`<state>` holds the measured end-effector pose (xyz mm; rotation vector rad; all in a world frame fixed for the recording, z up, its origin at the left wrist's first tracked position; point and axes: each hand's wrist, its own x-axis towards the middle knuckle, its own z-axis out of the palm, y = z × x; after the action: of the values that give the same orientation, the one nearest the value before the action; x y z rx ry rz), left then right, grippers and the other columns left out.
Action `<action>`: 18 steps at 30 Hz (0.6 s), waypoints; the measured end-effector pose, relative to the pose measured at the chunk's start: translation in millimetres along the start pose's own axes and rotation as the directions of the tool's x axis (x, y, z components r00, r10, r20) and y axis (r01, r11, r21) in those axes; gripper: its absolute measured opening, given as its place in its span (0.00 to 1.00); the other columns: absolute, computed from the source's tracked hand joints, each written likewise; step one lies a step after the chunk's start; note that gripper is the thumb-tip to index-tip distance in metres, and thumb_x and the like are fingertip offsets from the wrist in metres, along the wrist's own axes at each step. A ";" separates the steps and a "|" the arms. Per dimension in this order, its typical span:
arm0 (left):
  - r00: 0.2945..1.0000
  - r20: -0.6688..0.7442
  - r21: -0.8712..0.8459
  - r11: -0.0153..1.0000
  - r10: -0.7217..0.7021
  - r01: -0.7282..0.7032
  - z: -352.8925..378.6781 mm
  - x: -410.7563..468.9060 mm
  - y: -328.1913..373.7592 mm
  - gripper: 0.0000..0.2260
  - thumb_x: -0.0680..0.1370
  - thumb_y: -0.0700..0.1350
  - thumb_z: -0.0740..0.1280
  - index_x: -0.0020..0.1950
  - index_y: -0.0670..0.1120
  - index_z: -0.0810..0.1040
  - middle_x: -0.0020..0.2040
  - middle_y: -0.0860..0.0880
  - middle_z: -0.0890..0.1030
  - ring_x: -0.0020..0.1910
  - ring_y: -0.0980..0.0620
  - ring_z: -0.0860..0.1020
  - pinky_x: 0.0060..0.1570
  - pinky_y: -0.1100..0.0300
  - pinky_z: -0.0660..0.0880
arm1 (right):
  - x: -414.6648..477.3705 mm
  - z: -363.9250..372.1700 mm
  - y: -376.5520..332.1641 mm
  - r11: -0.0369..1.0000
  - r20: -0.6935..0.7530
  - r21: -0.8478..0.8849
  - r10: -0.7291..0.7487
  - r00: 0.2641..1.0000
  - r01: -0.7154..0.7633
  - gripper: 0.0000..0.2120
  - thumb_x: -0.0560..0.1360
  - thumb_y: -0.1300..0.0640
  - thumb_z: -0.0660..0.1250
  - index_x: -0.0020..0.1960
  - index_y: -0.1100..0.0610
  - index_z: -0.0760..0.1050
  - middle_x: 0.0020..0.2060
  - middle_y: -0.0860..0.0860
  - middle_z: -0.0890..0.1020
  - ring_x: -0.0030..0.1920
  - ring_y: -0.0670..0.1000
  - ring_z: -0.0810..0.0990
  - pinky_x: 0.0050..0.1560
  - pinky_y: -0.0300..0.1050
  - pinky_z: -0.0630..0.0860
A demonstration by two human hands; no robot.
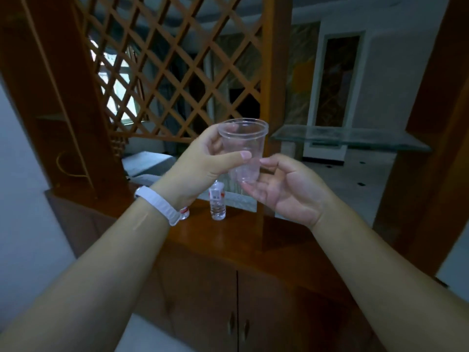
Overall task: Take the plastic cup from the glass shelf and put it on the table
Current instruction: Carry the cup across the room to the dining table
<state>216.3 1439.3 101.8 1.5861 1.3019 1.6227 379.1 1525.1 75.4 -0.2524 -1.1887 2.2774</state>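
A clear plastic cup [244, 146] is held upright in the air, left of the glass shelf [350, 138]. My left hand [203, 163] grips it around the middle, thumb across its front. My right hand [286, 189] has its fingertips against the cup's base and lower right side, palm turned up. The cup looks empty. Below both hands lies the brown wooden table top [228, 240] of a cabinet.
Two small water bottles [217, 203] stand on the wooden top, one partly hidden behind my left wrist. A wooden lattice screen [177, 67] rises behind, with wooden posts on both sides. Cabinet doors [238, 313] are below. A white band is on my left wrist.
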 end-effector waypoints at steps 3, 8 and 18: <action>0.999 -0.029 0.000 1.000 -0.022 0.022 -9.7 -30.3 -13.9 0.25 0.74 0.35 0.72 0.70 0.42 0.70 0.61 0.44 0.82 0.57 0.51 0.82 0.52 0.57 0.80 | -2.9 2.4 31.7 0.999 0.002 -0.017 0.034 0.999 -0.034 0.24 0.71 0.61 0.68 0.67 0.61 0.73 0.59 0.63 0.83 0.59 0.60 0.82 0.57 0.52 0.80; 0.990 -0.132 -0.009 0.999 -0.046 0.045 -24.8 -78.9 -40.9 0.26 0.75 0.34 0.72 0.71 0.43 0.69 0.60 0.47 0.81 0.58 0.52 0.81 0.53 0.60 0.77 | -3.6 7.3 79.5 0.994 0.052 -0.010 0.113 0.992 -0.113 0.20 0.74 0.61 0.66 0.66 0.60 0.75 0.63 0.63 0.80 0.63 0.60 0.80 0.60 0.53 0.78; 0.912 -0.403 0.038 0.995 -0.072 0.095 -71.8 -152.9 -76.8 0.29 0.69 0.50 0.79 0.68 0.52 0.74 0.62 0.49 0.82 0.62 0.48 0.79 0.61 0.49 0.76 | 29.6 35.2 159.6 0.945 0.159 0.015 0.320 0.934 -0.327 0.25 0.71 0.59 0.66 0.68 0.62 0.73 0.62 0.63 0.81 0.60 0.59 0.82 0.57 0.50 0.80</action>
<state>156.2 1317.2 -24.3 1.2439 1.6107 1.9404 278.8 1444.2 -29.4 -0.2771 -1.2525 2.6468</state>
